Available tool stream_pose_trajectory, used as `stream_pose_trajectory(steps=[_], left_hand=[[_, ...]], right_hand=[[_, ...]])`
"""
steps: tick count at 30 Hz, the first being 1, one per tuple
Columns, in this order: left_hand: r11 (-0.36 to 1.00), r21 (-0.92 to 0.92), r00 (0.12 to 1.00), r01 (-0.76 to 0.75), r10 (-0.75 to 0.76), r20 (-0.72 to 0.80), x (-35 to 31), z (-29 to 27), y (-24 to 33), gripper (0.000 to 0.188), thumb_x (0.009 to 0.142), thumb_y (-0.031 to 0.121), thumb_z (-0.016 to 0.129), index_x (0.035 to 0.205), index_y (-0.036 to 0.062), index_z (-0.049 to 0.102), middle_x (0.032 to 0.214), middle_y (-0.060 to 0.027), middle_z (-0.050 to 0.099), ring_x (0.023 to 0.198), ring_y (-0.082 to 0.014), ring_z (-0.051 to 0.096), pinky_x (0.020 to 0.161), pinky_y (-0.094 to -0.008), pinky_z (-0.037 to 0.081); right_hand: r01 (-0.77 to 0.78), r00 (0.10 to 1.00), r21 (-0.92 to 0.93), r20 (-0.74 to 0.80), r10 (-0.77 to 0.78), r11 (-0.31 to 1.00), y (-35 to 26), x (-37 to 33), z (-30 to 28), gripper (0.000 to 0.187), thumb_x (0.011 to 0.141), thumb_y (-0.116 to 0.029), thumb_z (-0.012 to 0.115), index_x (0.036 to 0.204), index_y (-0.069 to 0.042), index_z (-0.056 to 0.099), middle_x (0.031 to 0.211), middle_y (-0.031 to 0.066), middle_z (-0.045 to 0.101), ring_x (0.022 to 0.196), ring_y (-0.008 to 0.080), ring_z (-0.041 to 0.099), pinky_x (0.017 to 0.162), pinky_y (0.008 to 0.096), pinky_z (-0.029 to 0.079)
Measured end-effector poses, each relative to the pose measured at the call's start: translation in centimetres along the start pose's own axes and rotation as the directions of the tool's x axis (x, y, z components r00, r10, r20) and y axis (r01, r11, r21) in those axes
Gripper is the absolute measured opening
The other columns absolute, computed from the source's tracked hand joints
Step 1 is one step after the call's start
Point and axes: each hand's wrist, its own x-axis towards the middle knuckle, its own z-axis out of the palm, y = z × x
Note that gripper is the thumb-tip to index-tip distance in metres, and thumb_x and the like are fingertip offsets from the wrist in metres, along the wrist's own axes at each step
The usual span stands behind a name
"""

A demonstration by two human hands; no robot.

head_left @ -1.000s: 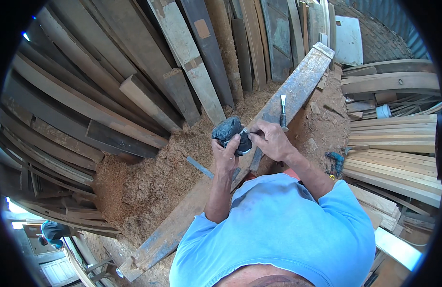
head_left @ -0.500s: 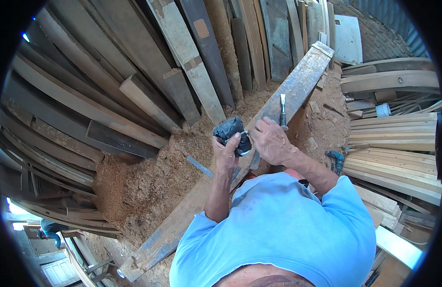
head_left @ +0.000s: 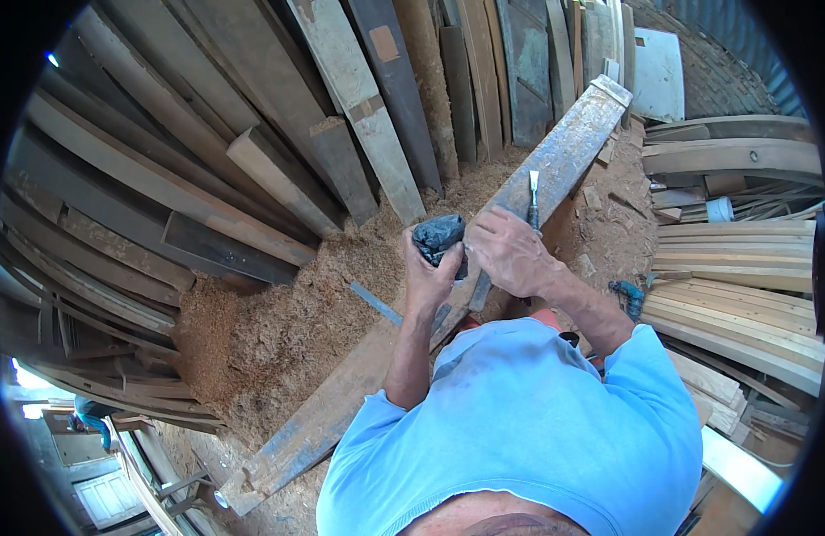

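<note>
Your left hand (head_left: 430,268) is clenched around a crumpled dark bag (head_left: 437,236), held up in front of your chest above the long plank (head_left: 569,152). Your right hand (head_left: 506,250) is right against the bag's near side, fingers curled toward its mouth; you look to be pinching or reaching into it, though whether those fingers hold anything you cannot tell from here. A chisel (head_left: 533,198) shows just past the right hand, blade pointing away from you, over the plank. It may be lying on the wood or tucked in the right hand's grip; the knuckles hide its handle.

The plank runs slantwise from the heap of sawdust (head_left: 269,330) near your left up to the stacked boards (head_left: 359,98) leaning at the far side. Its top face looks weathered and grey, with no fresh cut or notch that shows near the chisel, so judging by that, the work on the wood has hardly started, or is paused while you deal with the bag. The bag is still bunched, not laid open. A thin blue strip (head_left: 375,304) lies on the sawdust just left of the plank, apart from both hands. More sawn boards (head_left: 743,295) sit stacked well off to your right
</note>
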Motion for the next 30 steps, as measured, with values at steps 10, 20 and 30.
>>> stream_pose_trajectory(steps=[10,20,30], left_hand=[[0.821,-0.481,0.939,0.309,-0.181,0.294,0.6,-1.1,-0.9,0.048,0.082,0.015,0.080,0.123,0.0013,0.061,0.109,-0.0062,0.070,0.092,-0.0134,0.068,0.081,-0.0311,0.057],[0.967,0.253,0.999,0.032,-0.036,0.010,0.0,0.9,0.9,0.067,0.080,0.015,0.086,0.134,0.0007,0.048,0.115,-0.0108,0.067,0.095,-0.0158,0.068,0.087,-0.0345,0.056],[0.973,-0.191,0.984,0.133,-0.107,0.142,0.2,-0.3,0.0,0.064,0.079,0.016,0.083,0.131,0.0027,0.049,0.112,-0.0090,0.066,0.100,-0.0169,0.066,0.088,-0.0347,0.055]], right_hand=[[-0.232,0.930,0.359,-0.191,0.315,0.904,-0.8,-0.4,1.0,0.012,0.093,-0.008,0.060,0.096,0.002,0.065,0.088,0.0182,0.067,0.082,0.0378,0.065,0.075,0.0433,0.052],[-0.535,0.737,0.746,0.182,0.651,0.396,1.1,-1.5,3.0,0.020,0.094,-0.013,0.061,0.091,0.004,0.071,0.072,0.0070,0.067,0.065,0.0110,0.061,0.062,0.0301,0.051],[-0.413,0.792,0.739,0.003,0.611,0.532,-1.0,-0.7,3.0,0.012,0.090,-0.008,0.063,0.091,0.001,0.071,0.077,0.0118,0.070,0.069,0.0170,0.066,0.064,0.0328,0.052]])
